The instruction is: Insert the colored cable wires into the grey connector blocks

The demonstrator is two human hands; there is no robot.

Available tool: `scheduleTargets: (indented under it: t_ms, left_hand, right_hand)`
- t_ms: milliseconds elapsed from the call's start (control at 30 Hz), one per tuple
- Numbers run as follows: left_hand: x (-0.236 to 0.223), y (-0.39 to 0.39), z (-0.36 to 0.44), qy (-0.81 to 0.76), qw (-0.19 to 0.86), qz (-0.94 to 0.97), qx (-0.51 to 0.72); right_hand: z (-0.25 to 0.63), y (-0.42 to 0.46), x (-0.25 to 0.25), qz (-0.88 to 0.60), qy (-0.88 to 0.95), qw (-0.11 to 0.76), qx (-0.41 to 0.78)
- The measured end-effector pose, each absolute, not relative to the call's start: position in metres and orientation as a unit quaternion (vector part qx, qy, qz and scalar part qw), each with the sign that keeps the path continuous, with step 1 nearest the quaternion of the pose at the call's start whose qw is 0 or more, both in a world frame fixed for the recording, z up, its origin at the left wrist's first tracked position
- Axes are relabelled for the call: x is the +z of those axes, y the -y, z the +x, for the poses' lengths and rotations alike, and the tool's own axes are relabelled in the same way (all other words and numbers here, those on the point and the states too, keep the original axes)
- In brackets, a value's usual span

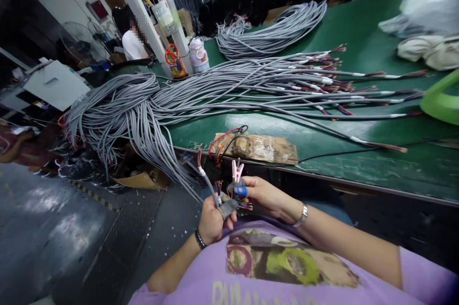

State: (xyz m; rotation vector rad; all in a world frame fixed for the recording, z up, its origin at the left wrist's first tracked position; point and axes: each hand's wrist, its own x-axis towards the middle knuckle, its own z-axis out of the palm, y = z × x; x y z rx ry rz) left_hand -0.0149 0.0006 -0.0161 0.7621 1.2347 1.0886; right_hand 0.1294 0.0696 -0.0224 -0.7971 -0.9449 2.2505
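My left hand (212, 221) is closed around a grey cable (211, 188), whose stripped end shows coloured wires pointing up. More thin coloured wires (245, 206) fan out beside its thumb, which wears a grey covering. My right hand (267, 196) is pinched shut close by, with blue tape on a finger. Coloured wires run to its fingertips, though the exact grip is partly hidden. Just above those fingertips stands a pink clothespin (237, 171), at the table's front edge; I cannot tell what it is fixed to.
A wooden board (265, 147) with red and black leads lies at the edge of the green table (362, 171). Long grey cables (215, 85) spread across it, with a coiled bundle (272, 32) behind. Scissors (171, 54), a bottle (199, 55) and a green handle (442, 99) are around. A person (133, 44) sits far left.
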Motion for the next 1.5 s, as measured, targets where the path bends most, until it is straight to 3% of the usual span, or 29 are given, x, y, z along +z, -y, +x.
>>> scheduleTargets:
  t_ms: [433,633,933,1133,1333,1500]
  left_hand:
    - [-0.022,-0.005,-0.012,-0.565,0.563,0.309,0.518]
    - [-0.022,-0.004,-0.015,-0.569,0.566,0.299,0.517]
    - [0.0,-0.014,-0.025,-0.468,0.705,0.276,0.455]
    - [-0.002,-0.027,-0.024,-0.443,0.737,0.268,0.434]
    - [-0.003,-0.032,-0.02,-0.445,0.739,0.282,0.419]
    - [-0.006,-0.032,-0.019,-0.451,0.742,0.283,0.407]
  right_hand:
    - [0.129,-0.057,-0.03,-0.384,0.402,0.365,0.747]
    - [0.138,-0.066,-0.033,-0.376,0.337,0.398,0.766]
    - [0.136,-0.092,-0.012,-0.286,0.321,0.282,0.858]
    - [0.126,-0.088,-0.013,-0.364,0.483,0.407,0.685]
    - [0.117,-0.089,-0.019,-0.31,0.282,0.38,0.825]
    - [0.112,-0.091,-0.018,-0.295,0.241,0.422,0.822]
